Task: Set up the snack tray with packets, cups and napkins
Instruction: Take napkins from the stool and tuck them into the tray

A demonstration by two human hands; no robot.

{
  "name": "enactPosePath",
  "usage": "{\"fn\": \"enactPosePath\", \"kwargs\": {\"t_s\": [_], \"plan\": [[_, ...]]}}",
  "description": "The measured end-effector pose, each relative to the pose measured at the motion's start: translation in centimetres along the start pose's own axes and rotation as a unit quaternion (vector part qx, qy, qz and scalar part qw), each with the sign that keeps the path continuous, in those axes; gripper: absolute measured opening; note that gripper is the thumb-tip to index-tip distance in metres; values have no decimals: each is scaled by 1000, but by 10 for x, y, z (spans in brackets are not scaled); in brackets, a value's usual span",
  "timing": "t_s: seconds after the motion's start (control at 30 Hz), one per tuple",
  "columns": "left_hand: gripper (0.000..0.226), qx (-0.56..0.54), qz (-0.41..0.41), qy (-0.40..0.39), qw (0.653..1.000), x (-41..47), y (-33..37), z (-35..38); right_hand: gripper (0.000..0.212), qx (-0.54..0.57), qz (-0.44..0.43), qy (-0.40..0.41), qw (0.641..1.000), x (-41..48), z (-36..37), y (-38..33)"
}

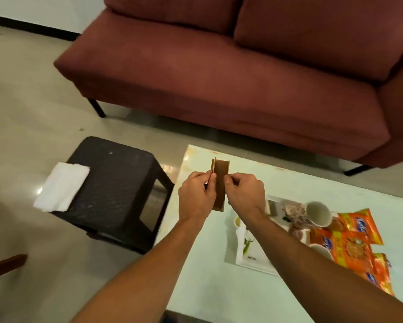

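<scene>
Both hands hold a narrow brown wooden napkin holder above the left end of the pale table. My left hand pinches its left wall and my right hand pinches its right wall. The holder is empty. A white tray lies on the table to the right, partly hidden by my right forearm. On it are a white cup lying tilted, another cup and orange snack packets. A stack of white napkins rests on the dark stool at the left.
A dark red sofa stands beyond the table. The stool sits close to the table's left end, on a pale tiled floor. A brown wooden piece shows at the lower left edge.
</scene>
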State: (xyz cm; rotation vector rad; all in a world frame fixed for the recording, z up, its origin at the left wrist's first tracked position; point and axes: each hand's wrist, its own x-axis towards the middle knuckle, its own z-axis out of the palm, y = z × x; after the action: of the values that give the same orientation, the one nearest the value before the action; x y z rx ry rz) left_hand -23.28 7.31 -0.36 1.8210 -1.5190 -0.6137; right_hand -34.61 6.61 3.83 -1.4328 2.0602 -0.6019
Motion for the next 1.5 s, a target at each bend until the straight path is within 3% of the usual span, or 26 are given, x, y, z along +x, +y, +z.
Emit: {"fn": "enactPosePath", "kwargs": {"t_s": [0.33,0.6,1.0,1.3,1.4,1.5], "plan": [[29,-16,0,-76,997,-84,49,103,28,8,42,22,999,-20,-53,136],[31,-18,-13,-109,994,-112,43,140,27,18,61,26,998,-28,-42,187],[34,-10,-5,-115,993,-119,31,158,23,4,82,8,997,-26,-33,204],[37,3,11,-111,994,-116,25,152,32,-46,112,32,992,-26,-30,198],[36,-19,16,-62,998,-105,22,129,32,-51,72,109,990,-27,-36,183],[31,-28,-5,1,1000,-79,12,91,19,-38,-30,150,988,-22,-34,146]]}}
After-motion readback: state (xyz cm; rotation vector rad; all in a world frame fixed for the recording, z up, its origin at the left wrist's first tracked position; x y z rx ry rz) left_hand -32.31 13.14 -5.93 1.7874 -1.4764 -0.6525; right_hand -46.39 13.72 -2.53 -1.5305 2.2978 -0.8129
